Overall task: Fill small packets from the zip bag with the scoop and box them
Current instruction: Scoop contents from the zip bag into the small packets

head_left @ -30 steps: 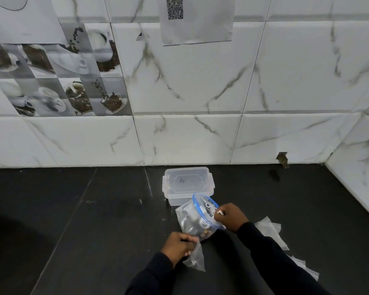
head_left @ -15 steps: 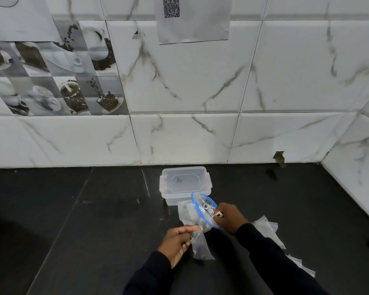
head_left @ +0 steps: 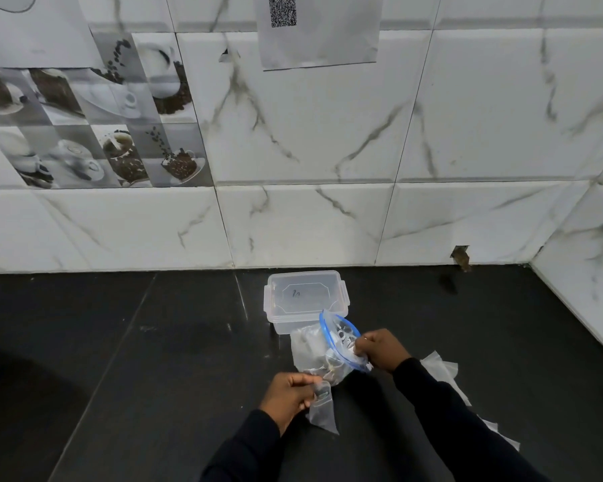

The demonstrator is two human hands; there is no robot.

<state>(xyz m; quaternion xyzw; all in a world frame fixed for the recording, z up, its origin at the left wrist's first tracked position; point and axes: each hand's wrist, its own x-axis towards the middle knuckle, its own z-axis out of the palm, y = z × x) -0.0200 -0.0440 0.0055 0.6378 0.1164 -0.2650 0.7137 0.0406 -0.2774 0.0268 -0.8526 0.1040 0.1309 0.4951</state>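
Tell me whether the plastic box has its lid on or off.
On. The plastic box by the wall shows a flat lid with side clips closed down.

white marble-veined wall tiles (head_left: pixel 328 133) rise behind a glossy black counter (head_left: pixel 119 342).

The right hand (head_left: pixel 380 349) is gripping the blue-rimmed mouth of the zip bag (head_left: pixel 322 353), which is standing just in front of the clear lidded box (head_left: pixel 305 297). The left hand (head_left: pixel 288 394) is pinching a small packet (head_left: pixel 322 410) just below the zip bag, over the black counter (head_left: pixel 119 360).
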